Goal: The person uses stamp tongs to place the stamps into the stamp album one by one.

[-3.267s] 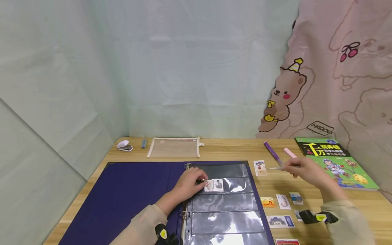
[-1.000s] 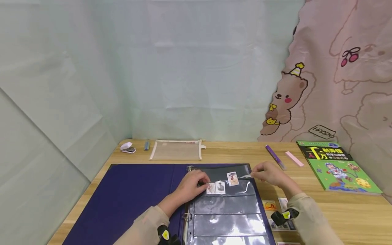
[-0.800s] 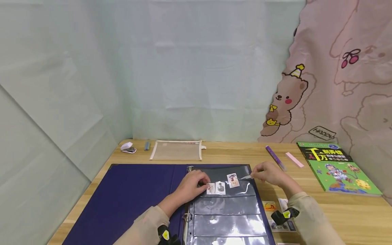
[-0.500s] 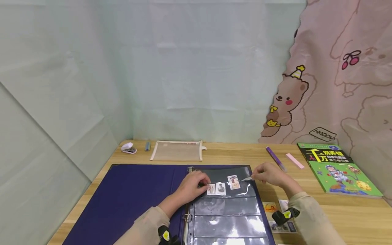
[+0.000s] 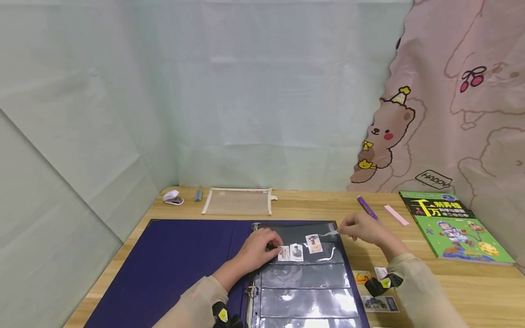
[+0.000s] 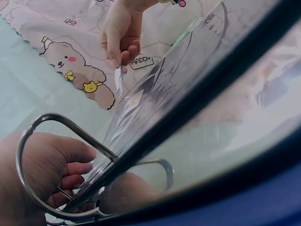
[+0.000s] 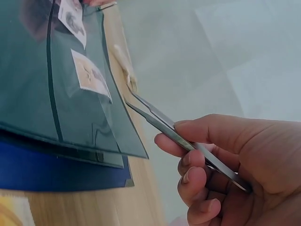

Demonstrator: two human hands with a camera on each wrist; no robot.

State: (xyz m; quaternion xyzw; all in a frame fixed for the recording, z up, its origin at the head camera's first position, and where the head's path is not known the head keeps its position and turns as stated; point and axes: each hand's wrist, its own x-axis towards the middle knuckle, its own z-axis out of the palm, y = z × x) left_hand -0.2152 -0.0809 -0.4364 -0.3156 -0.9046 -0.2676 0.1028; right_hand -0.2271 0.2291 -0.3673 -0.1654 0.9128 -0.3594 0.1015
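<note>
A dark blue ring binder (image 5: 184, 259) lies spread on the table, with a clear-pocketed album page (image 5: 303, 275) on its right side. My left hand (image 5: 255, 249) pinches the page near the rings, beside two stamps (image 5: 296, 252) in the second row. To their right a third stamp (image 5: 314, 244) sits tilted, its top standing above that row's pocket rim. My right hand (image 5: 362, 228) holds metal tweezers (image 7: 162, 125) between thumb and fingers. In the right wrist view the tweezer tips are spread and stand apart from the tilted stamp (image 7: 90, 74).
Several more stamps (image 5: 379, 304) lie right of the binder, partly under the right forearm. Along the back are a stapler (image 5: 173, 197), a small blue-grey block (image 5: 198, 195), a mesh zip pouch (image 5: 238, 201), a purple pen (image 5: 367, 207), a pink strip (image 5: 396, 215) and a book (image 5: 459, 232).
My right hand has brought the third stamp from the table onto the page, where it slid slightly down; the tweezers have since let go and drawn back. The left hand stays put.
</note>
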